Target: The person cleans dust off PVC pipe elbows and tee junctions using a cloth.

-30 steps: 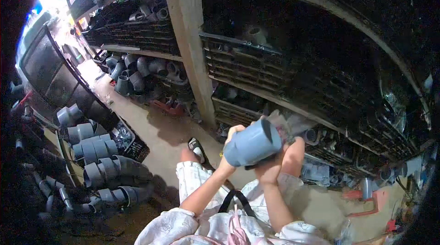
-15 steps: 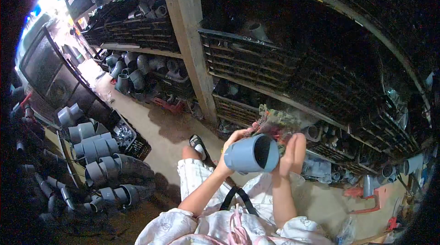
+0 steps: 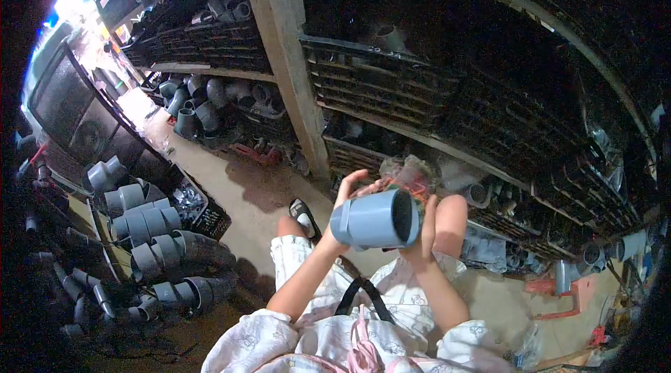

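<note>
A grey plastic pipe fitting (image 3: 370, 221), a short wide sleeve with a stepped collar, is held sideways above my lap with its dark open end to the right. My left hand (image 3: 342, 216) grips the collar end, its fingers behind and above the fitting. At the open end, my right hand (image 3: 422, 233) presses against the rim with its fingers pointing up. Behind the fitting, between my hands, is a crumpled multicoloured cloth (image 3: 409, 177), smeared by motion. Which fingers hold the cloth is hidden.
Rows of grey pipe fittings (image 3: 150, 223) are piled at left beside a black crate (image 3: 210, 219). Dark slatted crates (image 3: 384, 86) fill the shelves ahead, behind a wooden post (image 3: 279, 45). A red plastic frame (image 3: 559, 306) lies on the floor at right.
The fitting has shifted slightly left and turned a little. My right hand has come in from the right against its rim. The cloth has moved behind the fitting.
</note>
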A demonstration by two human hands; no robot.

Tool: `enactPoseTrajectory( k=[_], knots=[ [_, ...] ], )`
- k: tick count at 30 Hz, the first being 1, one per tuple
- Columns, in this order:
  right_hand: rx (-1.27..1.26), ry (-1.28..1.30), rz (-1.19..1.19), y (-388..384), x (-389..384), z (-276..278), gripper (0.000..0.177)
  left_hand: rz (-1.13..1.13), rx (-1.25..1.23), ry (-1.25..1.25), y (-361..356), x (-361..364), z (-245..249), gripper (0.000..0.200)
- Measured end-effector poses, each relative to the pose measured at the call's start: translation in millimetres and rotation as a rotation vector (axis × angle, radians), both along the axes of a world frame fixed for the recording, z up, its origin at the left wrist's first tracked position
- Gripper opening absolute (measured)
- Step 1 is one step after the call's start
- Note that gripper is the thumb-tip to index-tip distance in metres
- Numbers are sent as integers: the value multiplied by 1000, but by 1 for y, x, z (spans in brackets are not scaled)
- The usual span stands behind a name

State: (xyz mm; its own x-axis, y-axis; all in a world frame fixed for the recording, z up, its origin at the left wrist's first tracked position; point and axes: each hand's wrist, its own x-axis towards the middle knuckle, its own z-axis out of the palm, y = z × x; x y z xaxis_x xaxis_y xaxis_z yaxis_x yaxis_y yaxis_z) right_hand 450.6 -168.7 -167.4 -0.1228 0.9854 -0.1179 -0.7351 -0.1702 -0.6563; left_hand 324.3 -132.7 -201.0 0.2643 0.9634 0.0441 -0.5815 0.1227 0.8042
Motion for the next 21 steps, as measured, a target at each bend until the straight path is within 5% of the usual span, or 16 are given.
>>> enactPoseTrajectory(
  k=[1, 4, 7, 8, 11, 13, 15, 16, 19, 20, 21],
  knots=[
    [20, -23, 34, 3, 3, -1, 60, 17, -150, 110, 1, -1, 14, 56],
    [77, -224, -15, 15, 14, 16, 59, -56, 10, 166, 5, -2, -8, 64],
    [131, 29, -183, 17, 9, 58, 43, -108, 45, 260, 11, -2, -17, 67],
    [182, -32, -55, 18, 18, 50, 43, -99, 9, 249, 13, -3, -15, 67],
    [161, -830, 19, 32, 30, 10, 49, -4, -10, 297, 13, -15, 13, 74],
    [203, -886, 205, 30, 32, 17, 41, 192, 364, 557, 16, -24, 21, 79],
    [431, -1091, 381, 40, 36, 7, 39, 260, 448, 784, 13, -25, 37, 80],
    [316, -1264, 537, 37, 32, 29, 37, 239, 521, 865, 12, -25, 44, 81],
    [352, -1283, 435, 43, 27, 20, 39, 332, 700, 947, 13, -22, 49, 76],
    [456, -1131, 277, 38, 21, 17, 42, 367, 701, 930, 12, -22, 52, 74],
    [563, -1248, 148, 33, 16, 16, 45, 404, 701, 912, 11, -21, 53, 73]
  ],
)
